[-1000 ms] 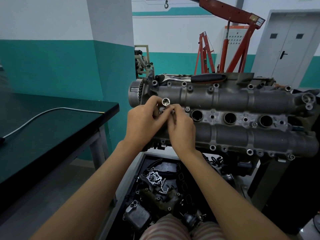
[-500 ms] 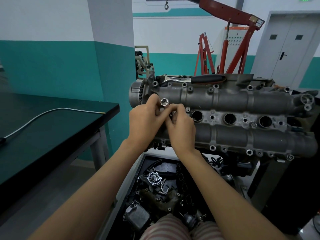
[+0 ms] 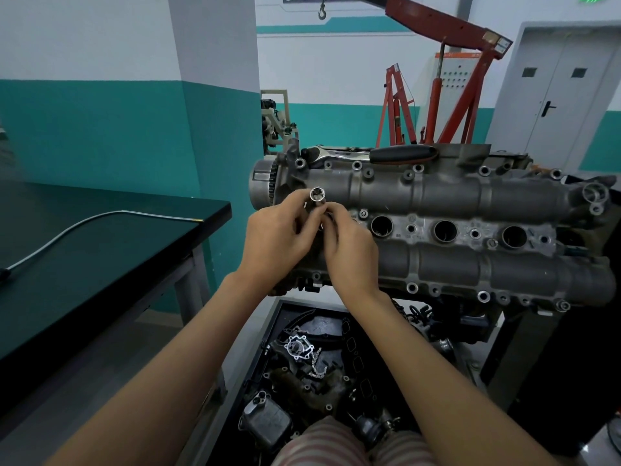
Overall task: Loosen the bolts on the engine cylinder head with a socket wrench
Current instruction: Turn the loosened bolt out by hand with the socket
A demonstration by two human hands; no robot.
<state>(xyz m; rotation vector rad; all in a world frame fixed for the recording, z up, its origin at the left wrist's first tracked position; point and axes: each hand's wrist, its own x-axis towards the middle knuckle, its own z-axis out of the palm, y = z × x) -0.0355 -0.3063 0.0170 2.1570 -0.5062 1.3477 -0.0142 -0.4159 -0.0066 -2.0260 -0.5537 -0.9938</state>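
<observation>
Head view: left hand (image 3: 274, 242) and right hand (image 3: 349, 252) pinch a small steel socket (image 3: 317, 198), fingers curled round it; light, stiff, slippery, best gripped along its barrel.

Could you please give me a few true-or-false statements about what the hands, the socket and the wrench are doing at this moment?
1. Both hands hold the socket in front of the cylinder head. True: the left hand and right hand both pinch it.
2. The ratchet wrench is in the right hand's grip. False: it lies on top of the engine's far edge, untouched.
3. The socket's open end points up toward the camera. True.
4. The socket is already mounted on the wrench. False: they are apart.
5. A cable lies on the dark table at the left. True.
</observation>
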